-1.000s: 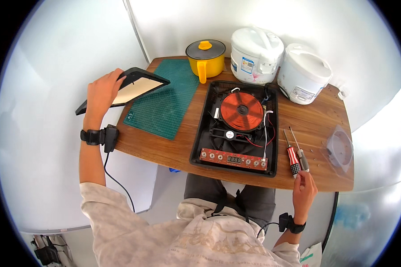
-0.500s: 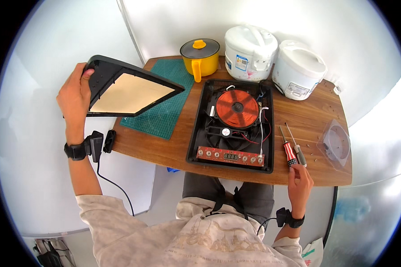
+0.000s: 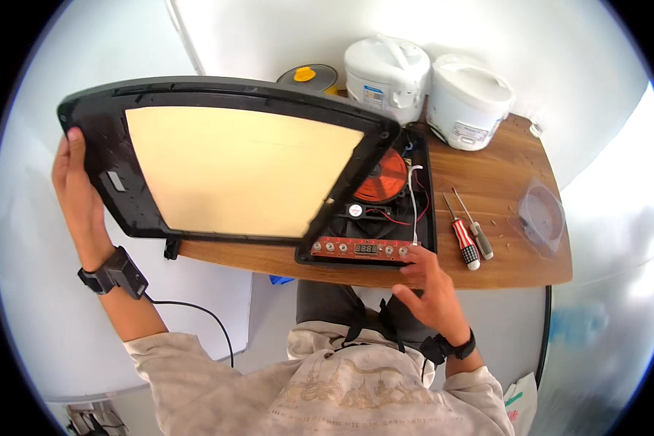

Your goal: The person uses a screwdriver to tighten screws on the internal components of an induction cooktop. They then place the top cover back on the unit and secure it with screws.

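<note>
Left hand [image 3: 80, 195] is clamped on a black-framed, cream-centred rectangular panel [image 3: 243, 167], presumably for support; right hand [image 3: 437, 298] is spread apart.

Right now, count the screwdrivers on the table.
2: a red-handled screwdriver right of the black case, and a grey-handled one beside it. The raised cover may hide others.

A mottled beige short-sleeved shirt [image 3: 232, 389] with a tan print [image 3: 334, 385] is worn above dark grey trousers [image 3: 325, 299], a black drawstring [image 3: 384, 314] at the waist; around each wrist a black strap [image 3: 95, 281] is fastened, box [image 3: 128, 272] and cable [image 3: 212, 314] attached
</note>
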### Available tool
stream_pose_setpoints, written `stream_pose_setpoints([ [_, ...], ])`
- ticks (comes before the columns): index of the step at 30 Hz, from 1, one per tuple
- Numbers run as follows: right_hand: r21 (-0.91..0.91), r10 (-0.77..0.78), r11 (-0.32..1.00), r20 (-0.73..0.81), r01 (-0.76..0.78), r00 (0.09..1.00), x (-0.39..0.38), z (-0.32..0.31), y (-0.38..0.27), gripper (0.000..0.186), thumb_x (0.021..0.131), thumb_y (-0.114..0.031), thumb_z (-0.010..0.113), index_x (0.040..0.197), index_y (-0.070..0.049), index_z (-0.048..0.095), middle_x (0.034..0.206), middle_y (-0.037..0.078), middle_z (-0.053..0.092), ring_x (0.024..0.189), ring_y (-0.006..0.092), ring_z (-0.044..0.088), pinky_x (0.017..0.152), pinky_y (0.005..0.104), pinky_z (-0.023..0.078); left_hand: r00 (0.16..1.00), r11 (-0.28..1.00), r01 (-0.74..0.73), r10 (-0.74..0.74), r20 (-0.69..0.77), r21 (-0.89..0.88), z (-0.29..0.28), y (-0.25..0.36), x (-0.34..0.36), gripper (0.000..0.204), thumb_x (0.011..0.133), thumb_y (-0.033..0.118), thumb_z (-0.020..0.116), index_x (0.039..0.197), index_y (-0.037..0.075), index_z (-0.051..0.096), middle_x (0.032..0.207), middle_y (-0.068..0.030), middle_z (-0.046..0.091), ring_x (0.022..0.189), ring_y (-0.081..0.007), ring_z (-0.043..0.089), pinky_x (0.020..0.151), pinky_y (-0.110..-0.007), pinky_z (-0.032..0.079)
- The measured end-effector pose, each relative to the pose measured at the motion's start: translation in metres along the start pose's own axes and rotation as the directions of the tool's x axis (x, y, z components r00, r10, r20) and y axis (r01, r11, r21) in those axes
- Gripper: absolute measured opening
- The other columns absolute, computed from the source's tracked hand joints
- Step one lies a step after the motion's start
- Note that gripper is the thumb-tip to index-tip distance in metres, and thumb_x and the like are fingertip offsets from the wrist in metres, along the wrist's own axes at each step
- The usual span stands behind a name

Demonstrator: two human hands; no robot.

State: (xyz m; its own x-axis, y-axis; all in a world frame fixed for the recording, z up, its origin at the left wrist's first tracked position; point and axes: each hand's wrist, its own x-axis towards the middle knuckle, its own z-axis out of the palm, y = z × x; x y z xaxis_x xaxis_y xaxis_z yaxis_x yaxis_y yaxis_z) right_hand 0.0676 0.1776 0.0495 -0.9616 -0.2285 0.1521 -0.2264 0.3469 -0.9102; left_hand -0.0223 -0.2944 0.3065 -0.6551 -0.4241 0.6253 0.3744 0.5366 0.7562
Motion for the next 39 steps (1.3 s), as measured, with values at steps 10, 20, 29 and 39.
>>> stream_pose_setpoints([
  [10,0.45,0.175,0.875,0.044,-0.177,0.983,0.008,0.009,0.03,0.067,0.098,-0.018,0.072,0.147,-0.001,0.03,0.13,0.022,0.058,0.114,0.0304,0.067,0.092,0.038,0.057,0.868,0.805,0.488,-0.407,0.286,-0.336,0.076,-0.071,-0.086,0.04,0.108,0.03,0.058,0.13,-0.002,0.061,0.127,-0.0077,0.068,0.116,-0.0169,0.062,0.103,-0.033,0.047],
  [20,0.317,0.198,0.944,-0.328,-0.09,0.924,0.042,-0.04,0.021,0.039,0.095,0.001,0.064,0.134,-0.003,0.055,0.097,0.006,0.064,0.076,0.0105,0.062,0.069,0.0256,0.052,0.676,0.547,0.737,-0.584,0.45,-0.397,0.07,-0.112,-0.167,0.047,0.107,0.026,0.057,0.148,0.005,0.046,0.148,-0.0078,0.054,0.134,-0.0229,0.053,0.11,-0.04,0.043],
  [29,0.208,0.148,0.974,-0.295,-0.088,0.944,0.101,-0.086,0.032,0.029,0.098,0.0,0.056,0.127,-0.001,0.056,0.099,0.01,0.066,0.083,0.0133,0.064,0.071,0.0286,0.057,0.551,0.437,0.834,-0.657,0.515,-0.336,0.068,-0.111,-0.252,0.055,0.093,0.004,0.063,0.146,0.003,0.046,0.138,-0.0082,0.059,0.126,-0.0211,0.058,0.104,-0.037,0.05],
  [39,0.109,0.045,0.994,-0.213,-0.022,0.976,0.141,-0.089,0.081,0.026,0.091,0.004,0.057,0.116,-0.001,0.054,0.097,0.011,0.065,0.086,0.0169,0.063,0.077,0.0323,0.053,0.341,0.275,0.94,-0.79,0.511,-0.202,0.054,-0.122,-0.278,0.042,0.104,0.026,0.062,0.134,-0.003,0.059,0.123,-0.0081,0.068,0.106,-0.0174,0.066,0.091,-0.032,0.053],
])
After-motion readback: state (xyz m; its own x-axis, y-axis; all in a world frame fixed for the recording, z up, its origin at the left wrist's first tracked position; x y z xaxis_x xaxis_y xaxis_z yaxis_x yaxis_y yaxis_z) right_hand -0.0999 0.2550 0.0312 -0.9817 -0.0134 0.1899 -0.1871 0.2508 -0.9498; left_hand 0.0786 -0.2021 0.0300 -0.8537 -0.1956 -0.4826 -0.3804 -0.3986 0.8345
